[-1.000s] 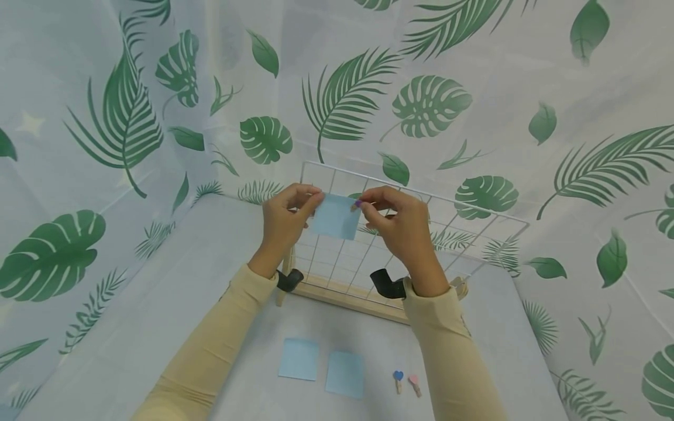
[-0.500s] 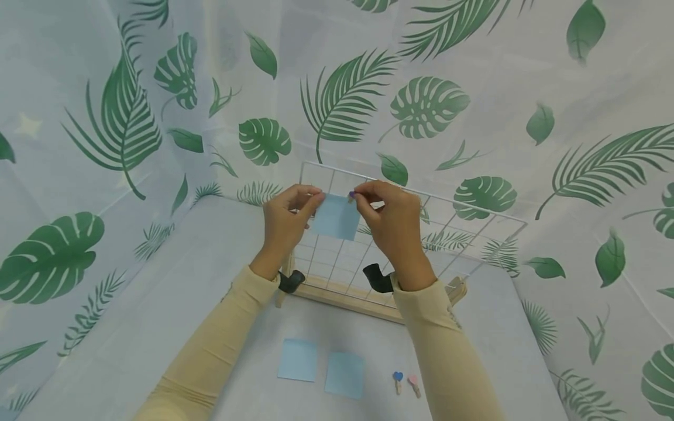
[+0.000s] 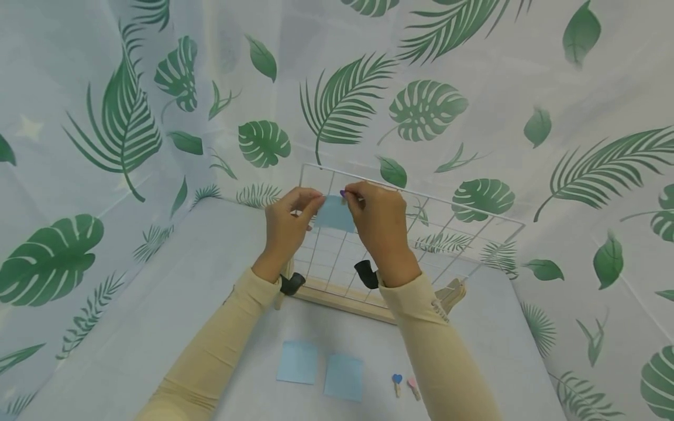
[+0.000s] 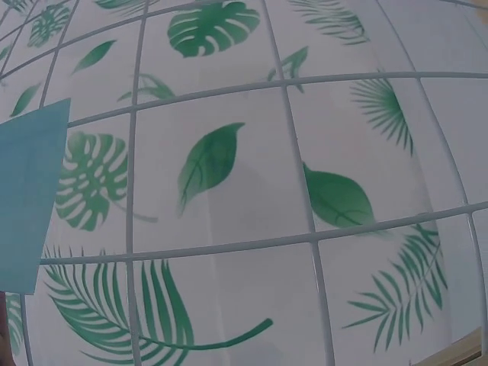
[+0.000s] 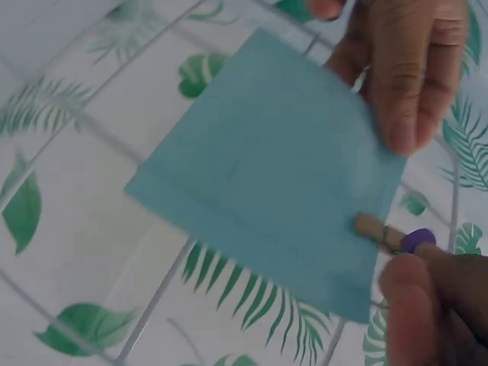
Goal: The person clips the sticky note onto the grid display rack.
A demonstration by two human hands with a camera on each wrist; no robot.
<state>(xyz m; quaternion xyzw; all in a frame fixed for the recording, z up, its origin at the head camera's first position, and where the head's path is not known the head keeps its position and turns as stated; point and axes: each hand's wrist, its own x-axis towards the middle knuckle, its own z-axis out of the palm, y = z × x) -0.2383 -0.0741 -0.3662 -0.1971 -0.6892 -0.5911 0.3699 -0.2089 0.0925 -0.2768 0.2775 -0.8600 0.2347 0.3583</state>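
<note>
My left hand [image 3: 286,225] pinches the upper left corner of a light blue square sheet of paper [image 3: 335,214], held in front of a white wire grid [image 4: 221,249]. In my right hand [image 3: 384,228] is a small wooden clothespin [image 5: 372,227] with a purple top, pinched between thumb and fingers. The clothespin's wooden end overlaps the paper near its top edge in the right wrist view, and the left hand's fingers [image 5: 404,122] show on the same edge. Only part of the blue sheet [image 4: 30,194] appears in the left wrist view.
The grid stands in a wooden base [image 3: 342,303] on a white table [image 3: 221,362]. Nearer lie two blue paper squares [image 3: 297,362], a clothespin with a blue heart [image 3: 397,383] and one with a pink heart [image 3: 413,387]. Leaf-patterned curtains [image 3: 347,35] surround the table.
My right hand has moved left along the paper's top edge with the clothespin, from its right corner toward the middle. The left hand has stayed nearly still, gripping the paper.
</note>
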